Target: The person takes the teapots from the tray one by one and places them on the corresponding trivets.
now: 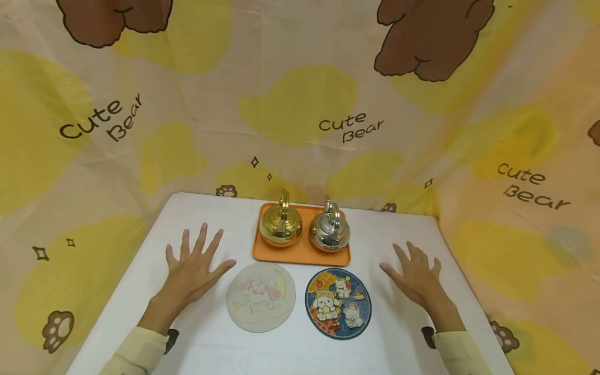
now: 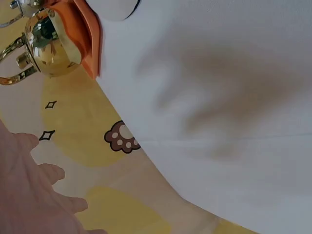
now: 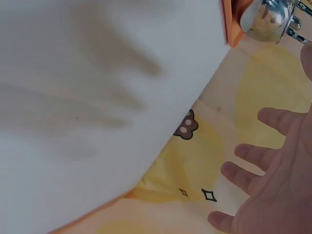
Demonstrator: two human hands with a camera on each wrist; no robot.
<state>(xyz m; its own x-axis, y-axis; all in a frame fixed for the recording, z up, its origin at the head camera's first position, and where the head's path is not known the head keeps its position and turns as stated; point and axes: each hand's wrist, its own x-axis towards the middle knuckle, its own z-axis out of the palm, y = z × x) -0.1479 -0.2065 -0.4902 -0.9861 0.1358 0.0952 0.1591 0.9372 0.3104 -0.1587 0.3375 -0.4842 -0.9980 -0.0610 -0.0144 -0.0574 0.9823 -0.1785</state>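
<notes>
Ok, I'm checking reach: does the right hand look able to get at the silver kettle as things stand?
Probably yes: the right hand is empty, its fingers spread, and no object seems to stand between it and the silver kettle on the right end of the orange tray.

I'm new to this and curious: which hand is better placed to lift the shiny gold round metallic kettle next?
Probably the left hand: it's empty and nearer the gold kettle, which sits toward the left of the orange rectangular tray. The right hand is farther away.

Pale unicorn mat (image 1: 261, 298) and blue cartoon mat (image 1: 338, 304), flat, side by side (both round)
</notes>
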